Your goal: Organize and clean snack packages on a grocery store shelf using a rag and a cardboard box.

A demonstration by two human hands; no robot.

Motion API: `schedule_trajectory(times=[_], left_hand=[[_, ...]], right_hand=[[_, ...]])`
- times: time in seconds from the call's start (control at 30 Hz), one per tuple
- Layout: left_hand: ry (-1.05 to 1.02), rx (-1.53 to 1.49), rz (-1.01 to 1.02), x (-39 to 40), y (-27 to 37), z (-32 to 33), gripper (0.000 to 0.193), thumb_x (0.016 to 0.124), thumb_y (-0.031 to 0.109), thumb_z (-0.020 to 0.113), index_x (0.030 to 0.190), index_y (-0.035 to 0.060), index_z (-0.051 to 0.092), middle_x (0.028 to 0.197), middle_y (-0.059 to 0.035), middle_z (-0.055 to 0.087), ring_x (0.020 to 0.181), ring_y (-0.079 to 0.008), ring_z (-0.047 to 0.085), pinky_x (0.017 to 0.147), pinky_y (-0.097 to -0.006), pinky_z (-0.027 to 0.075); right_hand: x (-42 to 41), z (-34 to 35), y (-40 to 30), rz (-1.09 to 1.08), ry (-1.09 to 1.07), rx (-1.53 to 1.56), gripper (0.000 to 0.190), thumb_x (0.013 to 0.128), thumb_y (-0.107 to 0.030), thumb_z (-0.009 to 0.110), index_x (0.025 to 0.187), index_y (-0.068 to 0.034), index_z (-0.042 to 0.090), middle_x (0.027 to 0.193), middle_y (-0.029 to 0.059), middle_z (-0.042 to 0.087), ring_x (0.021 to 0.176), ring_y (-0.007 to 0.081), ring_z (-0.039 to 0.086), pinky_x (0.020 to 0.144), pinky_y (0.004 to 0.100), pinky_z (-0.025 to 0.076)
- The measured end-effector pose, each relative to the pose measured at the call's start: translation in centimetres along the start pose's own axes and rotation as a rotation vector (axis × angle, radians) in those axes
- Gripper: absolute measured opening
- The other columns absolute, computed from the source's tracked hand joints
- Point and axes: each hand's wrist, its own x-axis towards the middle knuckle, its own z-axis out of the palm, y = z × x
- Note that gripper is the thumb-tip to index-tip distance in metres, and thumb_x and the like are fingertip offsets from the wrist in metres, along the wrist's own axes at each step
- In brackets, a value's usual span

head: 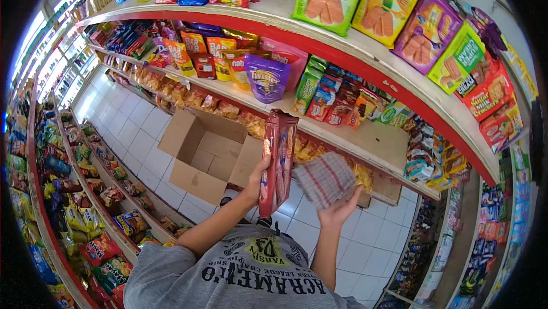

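Observation:
My left hand (258,177) grips a dark red packet of wafer biscuits (277,167), which stands upright in front of my chest; it looks like more than one pack held together. To its right, a grey checked cloth (327,180) with red stripes is held in my right hand (339,214). The cloth is slightly blurred and its far edge lies close to the packet; whether they touch I cannot tell. Ahead of both hands runs the middle shelf (364,137), with a bare stretch of board right of the snack pouches.
An open cardboard box (209,150) sits on the white tiled floor (141,137), flaps spread. Biscuit packs (332,0) line the red-edged upper shelf (274,17), which overhangs the middle one. A purple pouch (267,77) stands near its front edge. Another snack rack (81,180) rises at left.

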Motion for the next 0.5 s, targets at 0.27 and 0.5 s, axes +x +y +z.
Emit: schedule_trajectory(times=[0.27,0.5], left_hand=[[-0.063,-0.035,0.042,-0.5,-1.4,-1.8,0.059,0.089,0.044,0.05,0.134,0.0109,0.032,0.109,-0.0095,0.053,0.096,-0.0181,0.055,0.083,-0.0331,0.047],[0.023,-0.03,0.145,-1.7,-0.2,-0.3,0.06,0.089,0.044,0.051,0.134,0.0077,0.032,0.116,-0.0092,0.052,0.102,-0.02,0.055,0.089,-0.0337,0.045]], right_hand=[[-3.4,2.1,2.0,-0.396,-0.066,-0.561,0.037,0.089,-0.004,0.055,0.124,0.0,0.046,0.121,0.0118,0.054,0.107,0.0222,0.054,0.091,0.0335,0.045],[-5.6,3.2,7.4,-0.789,-0.87,-1.207,0.048,0.086,-0.008,0.043,0.131,0.009,0.038,0.141,0.0249,0.033,0.136,0.0357,0.025,0.112,0.0403,0.012]])
